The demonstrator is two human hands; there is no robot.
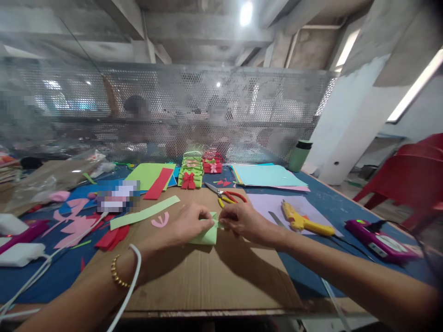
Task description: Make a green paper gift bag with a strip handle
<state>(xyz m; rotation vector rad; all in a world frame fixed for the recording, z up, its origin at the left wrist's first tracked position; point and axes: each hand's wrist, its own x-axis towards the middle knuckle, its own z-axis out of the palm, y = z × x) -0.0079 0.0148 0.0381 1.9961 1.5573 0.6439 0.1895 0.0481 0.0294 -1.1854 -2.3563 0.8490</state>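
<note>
Both my hands meet over a folded piece of light green paper [206, 237] on a sheet of brown cardboard [204, 281]. My left hand [188, 223] pinches its upper part between thumb and fingers. From the other side, my right hand [242, 222] closes its fingertips on the paper's right edge. The fingers hide the exact fold. Just beyond my hands lie scissors [230, 197] with red and yellow handles. Left of my left hand are a pale green paper strip [145, 213] and a curved pink paper piece [160, 220].
Small green paper bags [191, 171] with bows stand at the back beside a red one [212, 165]. A yellow glue gun [304, 220] lies right on lilac paper, near a purple power strip [380, 240]. Pink scraps [74, 226] and white cables lie left. A green bottle [300, 156] stands back right.
</note>
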